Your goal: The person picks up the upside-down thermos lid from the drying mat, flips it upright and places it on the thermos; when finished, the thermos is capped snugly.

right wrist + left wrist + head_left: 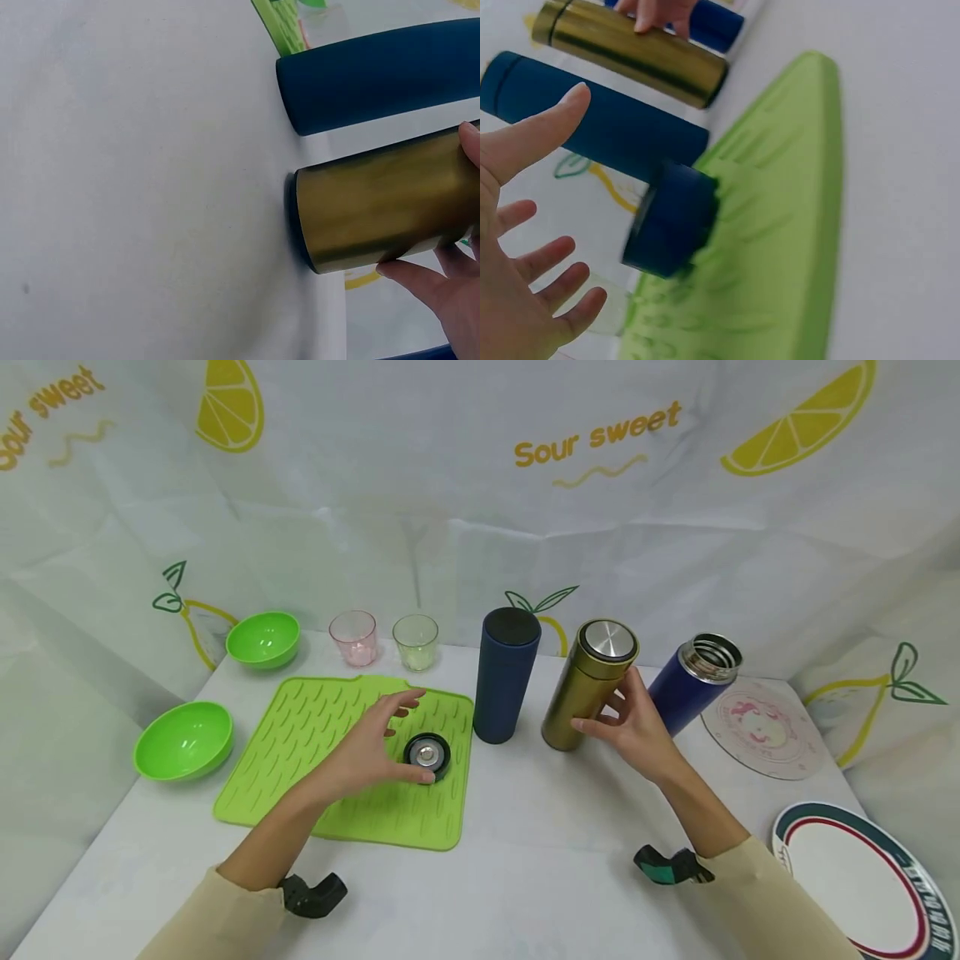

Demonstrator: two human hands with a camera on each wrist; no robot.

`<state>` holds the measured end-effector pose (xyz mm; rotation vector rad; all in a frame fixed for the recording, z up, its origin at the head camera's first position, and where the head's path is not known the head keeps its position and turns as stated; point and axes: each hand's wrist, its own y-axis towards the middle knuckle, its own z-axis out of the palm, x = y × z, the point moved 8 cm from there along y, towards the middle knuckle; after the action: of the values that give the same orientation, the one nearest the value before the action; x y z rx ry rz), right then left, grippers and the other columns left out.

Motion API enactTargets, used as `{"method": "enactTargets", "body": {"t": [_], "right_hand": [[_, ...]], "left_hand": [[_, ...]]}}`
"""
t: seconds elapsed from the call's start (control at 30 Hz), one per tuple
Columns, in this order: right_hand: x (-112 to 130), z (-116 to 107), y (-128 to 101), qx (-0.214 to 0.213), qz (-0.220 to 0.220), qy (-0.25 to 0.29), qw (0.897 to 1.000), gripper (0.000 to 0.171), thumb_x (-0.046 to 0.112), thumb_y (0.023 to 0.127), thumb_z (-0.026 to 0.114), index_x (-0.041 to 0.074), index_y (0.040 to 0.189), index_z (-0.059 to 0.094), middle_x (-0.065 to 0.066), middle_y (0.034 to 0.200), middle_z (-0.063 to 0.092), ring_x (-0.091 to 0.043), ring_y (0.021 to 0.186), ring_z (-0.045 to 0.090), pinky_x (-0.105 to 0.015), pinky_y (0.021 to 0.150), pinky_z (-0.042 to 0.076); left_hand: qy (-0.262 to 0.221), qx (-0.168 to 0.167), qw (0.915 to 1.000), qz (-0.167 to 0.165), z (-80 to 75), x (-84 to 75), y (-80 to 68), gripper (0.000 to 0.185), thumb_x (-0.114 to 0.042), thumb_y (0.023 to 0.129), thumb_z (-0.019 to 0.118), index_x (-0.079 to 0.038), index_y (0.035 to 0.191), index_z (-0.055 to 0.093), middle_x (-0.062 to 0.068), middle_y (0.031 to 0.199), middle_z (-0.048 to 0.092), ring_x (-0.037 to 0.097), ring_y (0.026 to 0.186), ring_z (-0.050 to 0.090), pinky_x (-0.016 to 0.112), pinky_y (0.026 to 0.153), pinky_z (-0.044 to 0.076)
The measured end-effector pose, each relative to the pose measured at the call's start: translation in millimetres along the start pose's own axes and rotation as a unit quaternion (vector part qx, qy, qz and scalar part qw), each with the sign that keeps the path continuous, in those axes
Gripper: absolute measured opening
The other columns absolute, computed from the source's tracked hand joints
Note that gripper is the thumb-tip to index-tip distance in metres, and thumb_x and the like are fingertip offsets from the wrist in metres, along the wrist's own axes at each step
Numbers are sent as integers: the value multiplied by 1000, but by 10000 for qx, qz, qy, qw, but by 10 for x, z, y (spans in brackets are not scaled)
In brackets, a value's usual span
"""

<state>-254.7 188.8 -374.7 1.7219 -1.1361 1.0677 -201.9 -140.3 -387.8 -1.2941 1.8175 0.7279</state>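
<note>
On the green drying mat (337, 810) lies a dark blue flask lid (427, 755), its metal inside facing up. Beside it is my left hand (366, 747), fingers spread and thumb by the lid's near rim. The left wrist view shows a gap between that hand (525, 247) and the lid (671, 217). My right hand (637, 731) grips the gold flask (572, 702), which has a steel-topped lid on; its base is at the tabletop in the right wrist view. A lidless blue flask (681, 692) stands right of that hand. A closed dark blue flask (504, 685) stands between both hands.
Two green bowls (264, 642) sit at the left edge. A pink glass (355, 639) and a greenish glass (416, 643) stand behind the mat. On the right lie a round pink-printed mat (761, 731) and a rimmed white plate (855, 877). A printed curtain (420, 485) hangs behind.
</note>
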Motion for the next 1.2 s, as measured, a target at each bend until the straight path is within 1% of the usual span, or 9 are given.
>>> {"method": "enactTargets", "body": {"t": [0.13, 0.33, 0.47, 0.57, 0.83, 0.93, 1.07, 1.13, 1.2], "right_hand": [[-25, 3, 26, 2, -93, 27, 10000, 103, -7, 82, 78, 28, 159, 20, -8, 154, 39, -36, 142, 48, -60, 114, 43], [-60, 5, 56, 76, -92, 95, 9999, 104, -7, 83, 78, 30, 160, 18, -9, 152, 40, -45, 144, 45, -62, 115, 40], [-75, 6, 67, 141, -54, 75, 9999, 103, -5, 85, 77, 31, 160, 17, -10, 153, 40, -45, 144, 45, -57, 115, 43], [-83, 3, 76, 173, -4, 51, 9998, 101, -3, 86, 77, 32, 160, 16, -12, 154, 40, -47, 142, 47, -55, 112, 46], [-106, -10, 87, 185, 220, -63, 9996, 101, 0, 86, 78, 34, 159, 17, -15, 154, 42, -45, 138, 52, -50, 110, 50], [-93, -7, 69, 194, 200, -12, 9996, 102, -1, 86, 78, 33, 160, 16, -15, 157, 38, -44, 144, 45, -58, 114, 43], [-51, -19, -3, 134, 92, -119, 9998, 106, 0, 85, 79, 30, 162, 12, -16, 165, 28, -43, 155, 28, -67, 119, 31], [-15, -34, -67, 68, 3, -383, 9992, 108, 1, 85, 79, 28, 163, 9, -16, 167, 23, -44, 157, 23, -67, 119, 29], [38, -56, -149, -30, -103, -750, 9971, 109, 3, 86, 80, 28, 164, 8, -15, 169, 21, -44, 157, 23, -61, 119, 30]], "left_hand": [[-139, 291, 9994, -161, 99, 172, -11, 106, -20, 70, 94, -16, 158, 34, 14, 156, 43, 37, 139, 43, 58, 114, 41], [-271, 569, 9971, -437, 171, 350, -1, 100, -17, 71, 93, -15, 155, 39, 8, 150, 52, 31, 135, 47, 56, 115, 39], [-156, 607, 9971, -426, 196, 400, 12, 90, -19, 72, 94, -14, 149, 49, 5, 143, 59, 27, 132, 51, 53, 113, 41], [-75, 576, 9975, -399, 206, 411, 29, 82, -20, 72, 93, -14, 144, 54, 4, 141, 61, 26, 131, 52, 51, 112, 42], [126, 487, 9970, -587, 201, 436, 63, 80, -22, 74, 92, -14, 144, 56, 6, 141, 61, 27, 133, 54, 52, 113, 44], [209, 461, 9969, -603, 182, 440, 66, 75, -23, 73, 93, -14, 140, 60, 5, 138, 63, 26, 129, 56, 48, 109, 47], [210, 381, 9974, -577, 120, 400, 61, 72, -21, 71, 94, -15, 136, 63, 4, 132, 66, 24, 122, 58, 44, 104, 50], [212, 360, 9977, -530, 75, 349, 49, 71, -20, 71, 94, -14, 135, 63, 4, 130, 67, 25, 121, 60, 45, 104, 52], [237, 323, 9982, -446, 26, 265, 39, 72, -19, 71, 94, -14, 136, 62, 5, 130, 67, 26, 120, 61, 46, 104, 52]]}}
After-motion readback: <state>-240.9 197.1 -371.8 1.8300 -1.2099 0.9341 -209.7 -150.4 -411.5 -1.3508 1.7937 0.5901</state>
